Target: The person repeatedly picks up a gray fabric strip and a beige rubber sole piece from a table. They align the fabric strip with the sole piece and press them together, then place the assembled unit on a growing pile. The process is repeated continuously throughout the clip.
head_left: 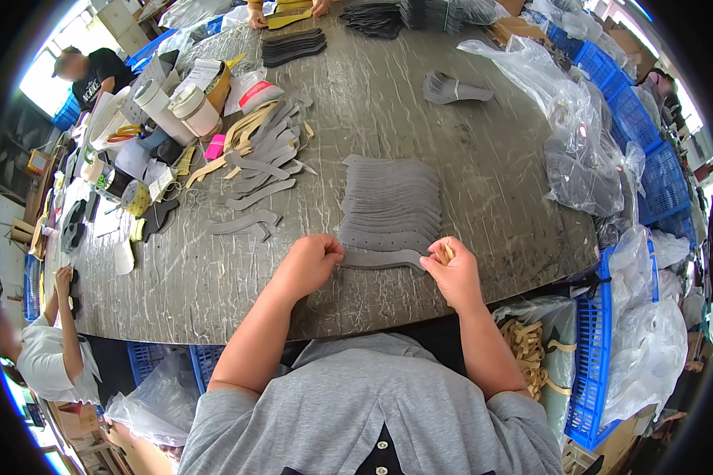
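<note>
A grey curved strip (382,260) with a widened end lies level across the front of the table, pinched at its left end by the closed fingers of my left hand (313,263). At its right end, my right hand (456,273) grips the same strip between thumb and finger. A small tan piece (445,254) also shows, tucked in my right fingers. Just beyond my hands, a row of overlapping grey strips (392,190) fans away from me, with small holes along the nearer ones.
Loose grey and tan strips (265,154) lie left, near a white jar (194,111) and a pink block (215,146). A tied grey bundle (455,89) sits farther back. Plastic bags (582,150) and blue crates (594,356) line the right. Other people work at left and far side.
</note>
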Demonstrator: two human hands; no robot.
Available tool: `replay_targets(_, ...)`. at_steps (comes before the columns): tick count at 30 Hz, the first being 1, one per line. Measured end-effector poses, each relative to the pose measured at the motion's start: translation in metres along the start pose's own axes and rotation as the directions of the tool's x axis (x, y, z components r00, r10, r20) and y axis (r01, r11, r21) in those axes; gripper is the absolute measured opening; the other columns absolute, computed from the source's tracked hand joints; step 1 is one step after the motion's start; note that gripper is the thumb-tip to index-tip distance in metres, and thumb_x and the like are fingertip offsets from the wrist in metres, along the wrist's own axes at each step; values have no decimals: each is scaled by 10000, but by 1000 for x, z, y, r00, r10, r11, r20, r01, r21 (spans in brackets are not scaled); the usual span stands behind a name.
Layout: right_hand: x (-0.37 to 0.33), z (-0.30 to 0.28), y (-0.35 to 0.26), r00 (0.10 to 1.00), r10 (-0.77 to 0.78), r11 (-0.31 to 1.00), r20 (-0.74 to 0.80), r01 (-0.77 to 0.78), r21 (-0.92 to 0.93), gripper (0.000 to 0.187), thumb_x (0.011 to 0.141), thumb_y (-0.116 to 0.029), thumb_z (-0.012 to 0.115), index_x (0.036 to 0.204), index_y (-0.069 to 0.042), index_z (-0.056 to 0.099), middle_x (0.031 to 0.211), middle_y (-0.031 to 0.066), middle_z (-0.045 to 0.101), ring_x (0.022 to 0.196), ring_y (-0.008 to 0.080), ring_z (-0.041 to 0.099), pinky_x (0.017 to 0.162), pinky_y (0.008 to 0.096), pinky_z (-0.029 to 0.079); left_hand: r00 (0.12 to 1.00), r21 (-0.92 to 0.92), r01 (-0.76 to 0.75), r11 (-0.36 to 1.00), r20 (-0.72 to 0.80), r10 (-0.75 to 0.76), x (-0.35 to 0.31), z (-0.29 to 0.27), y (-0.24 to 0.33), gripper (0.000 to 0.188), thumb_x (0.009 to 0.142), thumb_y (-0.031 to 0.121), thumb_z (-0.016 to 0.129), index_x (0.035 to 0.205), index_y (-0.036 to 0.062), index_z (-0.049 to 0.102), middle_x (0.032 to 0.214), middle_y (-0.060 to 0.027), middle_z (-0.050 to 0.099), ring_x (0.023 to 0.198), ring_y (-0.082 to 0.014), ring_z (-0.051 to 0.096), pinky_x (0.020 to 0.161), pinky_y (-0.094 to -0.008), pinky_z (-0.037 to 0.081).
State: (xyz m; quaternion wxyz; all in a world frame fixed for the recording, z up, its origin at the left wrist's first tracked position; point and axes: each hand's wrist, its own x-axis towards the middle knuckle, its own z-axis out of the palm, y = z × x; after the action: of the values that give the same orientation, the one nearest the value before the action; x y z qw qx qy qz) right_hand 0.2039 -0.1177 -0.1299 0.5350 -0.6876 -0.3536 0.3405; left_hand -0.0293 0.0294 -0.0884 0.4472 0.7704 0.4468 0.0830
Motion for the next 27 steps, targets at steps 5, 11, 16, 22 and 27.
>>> replay_targets(5,2,2,0,1000,-10,985,-25,6,-172,202,769,-30,747,879,-17,579,777,36,606,721,90,550,672,269,473,997,-7,78,997,30,-77,8,3,-4,145,795,74,685,908,-17,677,737,-92,665,666,-148,604,632,-306,488)
replay_targets(11,4,3,0,999,-16,961,-31,7,-278,238,752,-38,753,901,14,575,843,167,681,795,217,676,723,327,518,997,19,52,998,63,-53,14,5,-11,127,778,67,687,868,-22,682,733,-81,671,636,-136,611,604,-292,491)
replay_targets(16,4,4,-1,999,-36,946,-15,29,-322,252,748,-45,753,912,21,573,863,196,689,821,296,699,729,351,527,998,29,21,999,63,-23,16,6,-14,116,778,61,685,857,-23,683,728,-77,670,624,-138,618,597,-289,494)
replay_targets(22,3,6,-4,998,-58,926,-11,50,-373,240,749,-60,749,900,11,578,862,208,681,796,347,681,706,365,525,998,56,27,998,59,-31,16,5,-11,120,767,72,683,843,-21,680,727,-99,675,629,-168,638,609,-314,503)
replay_targets(27,1,9,-8,985,-160,853,69,173,-492,178,766,-57,711,874,-21,574,813,168,654,761,383,636,653,416,508,999,143,-17,990,38,12,18,6,-11,140,754,86,673,849,-17,682,760,-151,685,693,-246,659,656,-354,508)
